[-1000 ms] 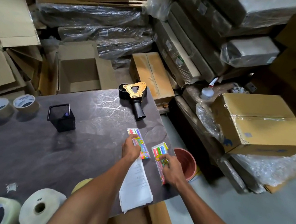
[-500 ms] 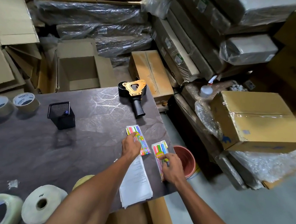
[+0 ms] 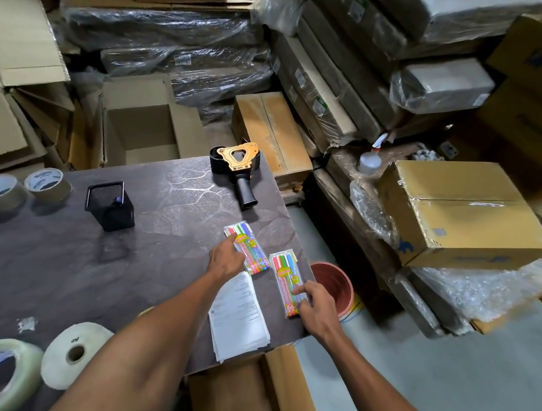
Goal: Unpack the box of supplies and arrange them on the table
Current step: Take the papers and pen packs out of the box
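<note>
Two clear packs of coloured pens lie side by side on the dark table [image 3: 48,262] near its right edge. My left hand [image 3: 226,259] rests on the near end of the left pen pack [image 3: 252,246], its fingers stretched onto the pack. My right hand [image 3: 316,306] touches the right pen pack [image 3: 284,276] with spread fingertips at its near right side. A stack of white papers [image 3: 241,318] lies just below the packs. The open cardboard box [image 3: 257,400] stands under the table's near edge.
On the table are a black and gold tape dispenser [image 3: 237,166], a black mesh holder [image 3: 109,203], two brown tape rolls [image 3: 48,184] at the left and pale tape rolls [image 3: 76,354] near me. A terracotta pot [image 3: 335,282] sits on the floor to the right. Stacked cartons surround the table.
My right hand has slid to the near right side of the right pack, uncovering more of it. My left hand stays on the left pack.
</note>
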